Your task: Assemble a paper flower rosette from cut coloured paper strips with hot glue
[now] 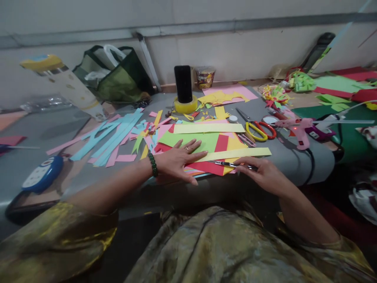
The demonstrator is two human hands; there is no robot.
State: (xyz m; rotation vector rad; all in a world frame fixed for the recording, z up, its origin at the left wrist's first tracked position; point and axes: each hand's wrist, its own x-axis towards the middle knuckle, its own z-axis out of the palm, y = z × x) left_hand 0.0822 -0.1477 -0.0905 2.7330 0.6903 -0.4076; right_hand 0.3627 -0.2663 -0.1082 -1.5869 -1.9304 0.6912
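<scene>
My left hand (176,160) lies flat with fingers spread, pressing on a stack of coloured paper. Under it are a green sheet (203,142) and a red sheet (221,146). A pale yellow paper strip (250,153) runs from beside my left fingertips toward the right. My right hand (263,173) is closed around a slim craft knife (225,163), metal toward its tip and dark toward my palm. The knife lies low over the red and yellow paper, just below the strip's near edge. Farther back lies another pale yellow strip (209,128).
Scissors (256,129) and a pink glue gun (300,131) lie to the right. A phone (183,84) stands on a yellow tape roll (185,105) behind the paper. Blue strips (118,135), a bottle (69,86) and a blue-and-white device (44,173) are leftward.
</scene>
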